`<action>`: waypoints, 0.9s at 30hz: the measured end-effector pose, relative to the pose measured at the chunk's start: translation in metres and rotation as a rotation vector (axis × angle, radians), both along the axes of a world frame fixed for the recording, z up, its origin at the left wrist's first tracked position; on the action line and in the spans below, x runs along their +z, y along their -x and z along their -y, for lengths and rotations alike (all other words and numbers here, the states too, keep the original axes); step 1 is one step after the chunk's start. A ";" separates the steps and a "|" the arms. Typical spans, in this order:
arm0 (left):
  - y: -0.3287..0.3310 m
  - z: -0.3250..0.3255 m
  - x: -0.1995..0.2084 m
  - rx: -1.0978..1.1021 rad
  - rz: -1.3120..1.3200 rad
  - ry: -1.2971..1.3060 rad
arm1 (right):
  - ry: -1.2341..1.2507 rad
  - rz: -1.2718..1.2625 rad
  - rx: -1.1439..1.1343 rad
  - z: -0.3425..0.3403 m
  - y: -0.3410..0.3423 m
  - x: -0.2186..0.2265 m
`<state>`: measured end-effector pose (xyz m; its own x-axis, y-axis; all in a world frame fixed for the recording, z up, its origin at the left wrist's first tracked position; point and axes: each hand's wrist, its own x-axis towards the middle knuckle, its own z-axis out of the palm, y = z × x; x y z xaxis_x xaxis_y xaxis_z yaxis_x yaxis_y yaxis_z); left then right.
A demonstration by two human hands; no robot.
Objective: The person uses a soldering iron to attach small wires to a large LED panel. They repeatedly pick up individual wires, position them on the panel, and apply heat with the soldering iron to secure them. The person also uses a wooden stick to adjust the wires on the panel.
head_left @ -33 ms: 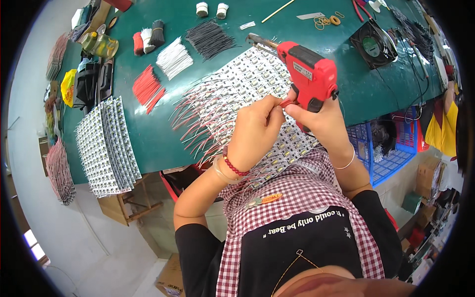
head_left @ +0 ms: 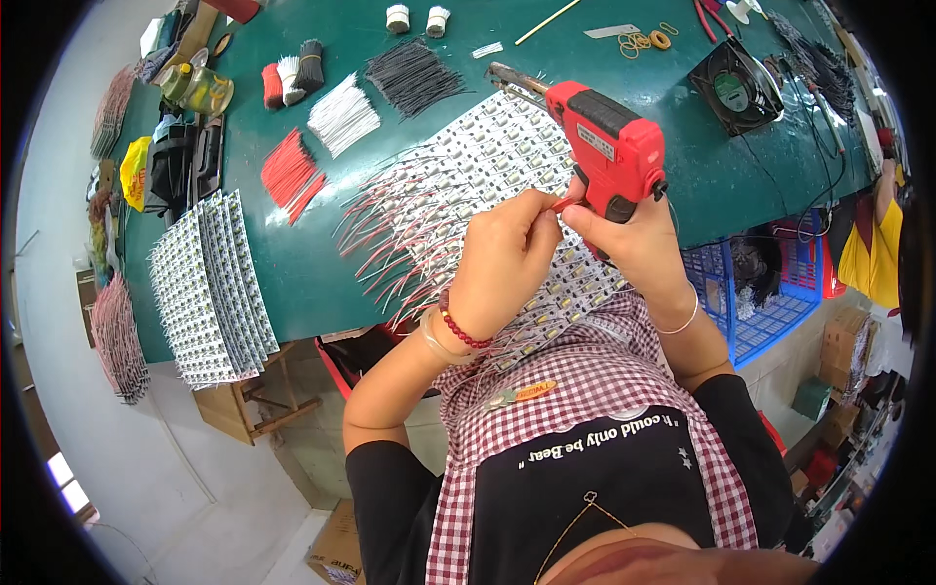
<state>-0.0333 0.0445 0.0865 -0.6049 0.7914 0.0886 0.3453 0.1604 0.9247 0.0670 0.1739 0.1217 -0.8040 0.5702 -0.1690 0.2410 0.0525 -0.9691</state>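
Note:
My right hand (head_left: 632, 242) is wrapped round the grip of a red and black soldering gun (head_left: 614, 141), whose metal tip points to the far left. My left hand (head_left: 507, 255) is closed in a pinch on thin red wires (head_left: 563, 204), and the right thumb and fingers meet the same wires. Both hands are above a panel of small white circuit boards (head_left: 487, 151) lying at the table's near edge. Red, white and black wires (head_left: 375, 239) stick out along the panel's left side. The wires' ends are hidden inside my left fingers.
Loose red wires (head_left: 291, 171), white wires (head_left: 343, 119) and black wires (head_left: 414, 78) lie on the green table (head_left: 292, 283). More board panels (head_left: 210, 292) overlap at left. A black fan (head_left: 736, 86) stands at right. Below it is a blue crate (head_left: 770, 322).

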 end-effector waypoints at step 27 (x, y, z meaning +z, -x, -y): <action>-0.010 0.016 0.004 0.067 -0.121 -0.057 | 0.481 -0.219 0.077 -0.007 -0.008 -0.018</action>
<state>-0.0236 0.0286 0.0910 -0.6387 0.7409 0.2075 0.4450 0.1357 0.8852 0.0750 0.1812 0.1039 -0.8864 0.4074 -0.2199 0.0431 -0.4002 -0.9154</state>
